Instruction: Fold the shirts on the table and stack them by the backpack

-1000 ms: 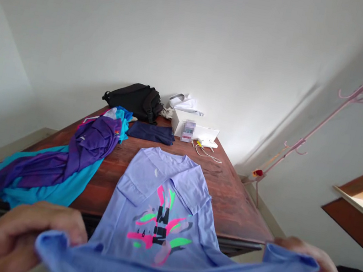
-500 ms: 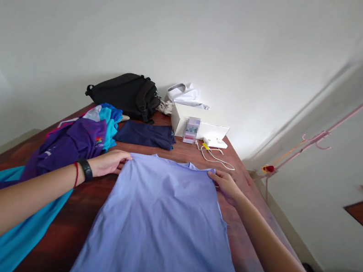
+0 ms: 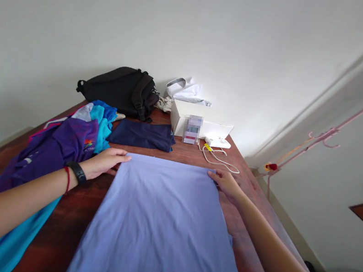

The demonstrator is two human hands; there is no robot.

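A lavender-blue shirt (image 3: pixel 162 225) stretches over the near part of the table, its far edge pulled into a straight line. At that edge's left corner my left hand (image 3: pixel 106 163) pinches the cloth between thumb and fingers; a black band and a red string circle the wrist. The right corner is gripped the same way by my right hand (image 3: pixel 225 184). Both hands lie low, close to the tabletop. The shirt's near end runs out of the bottom of the view, and its neckline does not show.
Left lies a heap of purple and turquoise clothes (image 3: pixel 62 144). Beyond the shirt is a folded navy cloth (image 3: pixel 143 134). Behind stand a black backpack (image 3: pixel 116 90) and a white box (image 3: pixel 179 119), with a white cable (image 3: pixel 219 161). A pink rack (image 3: pixel 351 122) leans right of the wooden table (image 3: pixel 50 230).
The shirt's far edge has become straight, and the neckline that showed there has gone out of sight. Its near end has slid toward me, past the bottom of the view. Both hands keep their grip.
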